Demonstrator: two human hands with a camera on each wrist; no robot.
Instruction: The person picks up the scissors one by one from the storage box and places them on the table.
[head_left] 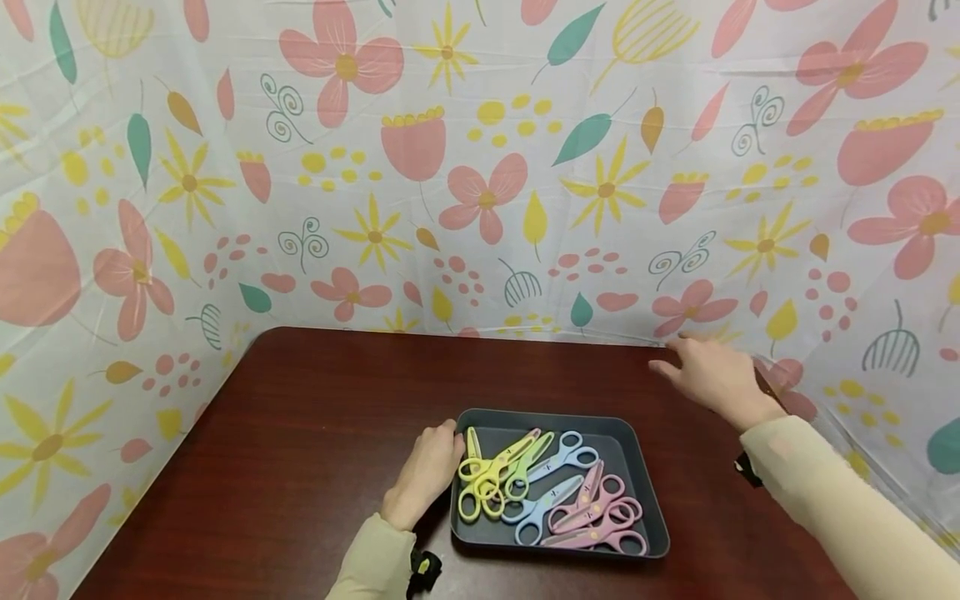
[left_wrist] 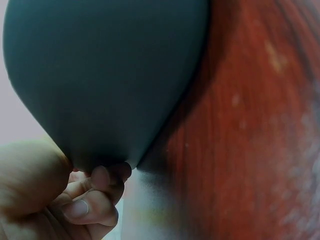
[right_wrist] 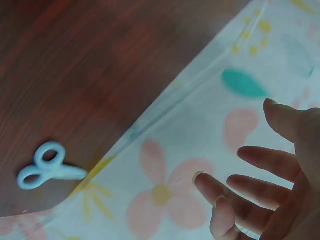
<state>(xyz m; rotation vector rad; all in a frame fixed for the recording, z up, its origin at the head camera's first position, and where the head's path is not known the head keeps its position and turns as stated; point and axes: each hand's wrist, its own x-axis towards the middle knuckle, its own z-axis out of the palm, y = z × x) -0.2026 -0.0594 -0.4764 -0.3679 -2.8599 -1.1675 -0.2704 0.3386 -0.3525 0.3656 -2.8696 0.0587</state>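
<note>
Pink scissors [head_left: 595, 508] in near right of dark tray [head_left: 621, 448] on desk [head_left: 337, 433]; blue scissors [head_left: 557, 493] mid-tray. Left hand [head_left: 424, 467] grips tray's left side, beside yellow scissors [head_left: 504, 465], green scissors [head_left: 534, 458]. Loose light-blue scissors [right_wrist: 55, 167] outside tray. Right hand [head_left: 712, 375] beyond tray, rightward, fingers apart. Floral cloth [head_left: 480, 196] behind tray.

The scissors [head_left: 553, 495] are yellow, green, blue, pink.

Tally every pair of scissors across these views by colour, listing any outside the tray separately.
Yellow scissors: 2
Green scissors: 1
Blue scissors in the tray: 2
Loose blue scissors: 1
Pink scissors: 3
Total: 9, as far as the overlaps let me count
</note>
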